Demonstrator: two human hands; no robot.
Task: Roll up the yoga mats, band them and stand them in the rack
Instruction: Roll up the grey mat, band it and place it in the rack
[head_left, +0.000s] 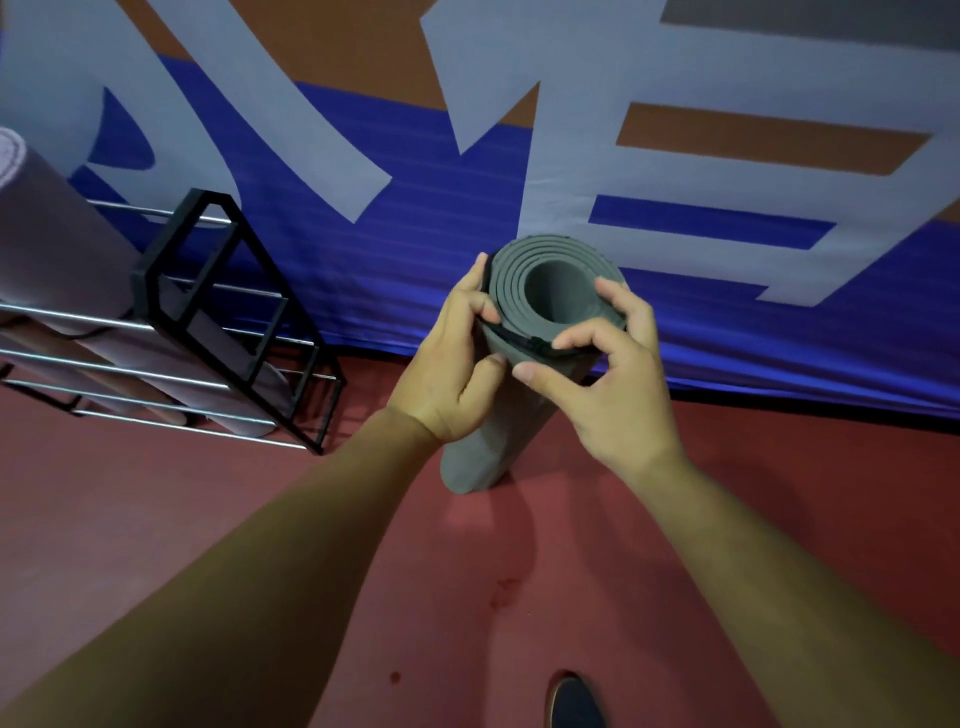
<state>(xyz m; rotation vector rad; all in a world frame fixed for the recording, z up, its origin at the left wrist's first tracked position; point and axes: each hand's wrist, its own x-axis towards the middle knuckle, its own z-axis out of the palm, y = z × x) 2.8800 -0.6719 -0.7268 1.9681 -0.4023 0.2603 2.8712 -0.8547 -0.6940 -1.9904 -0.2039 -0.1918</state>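
1. Fingers (576, 336) of the right hand (608, 384) are curled; the index fingertip and thumb pinch the black band (519, 340) at the near side of the mat (475, 465).
2. Its other fingers bend over the mat's top rim on the right.
3. Left hand (457, 364) grips the roll's upper left edge. One finger lies up along the side and the thumb presses on the band where it wraps the rim.
4. Grey and tightly rolled, the mat stands on end on the red floor (156, 519), tilted slightly, its open spiral end facing up.
5. The band sits around the roll just below the top end; whether it runs all the way round cannot be told.
6. The rack (208, 291), a black frame with chrome bars, stands to the left, apart from the mat.
7. A pale mat (57, 244) is already in the rack, leaning.
8. A blue banner (415, 260) with large grey characters hangs behind.
9. A dark shoe (576, 701) shows at the bottom edge.
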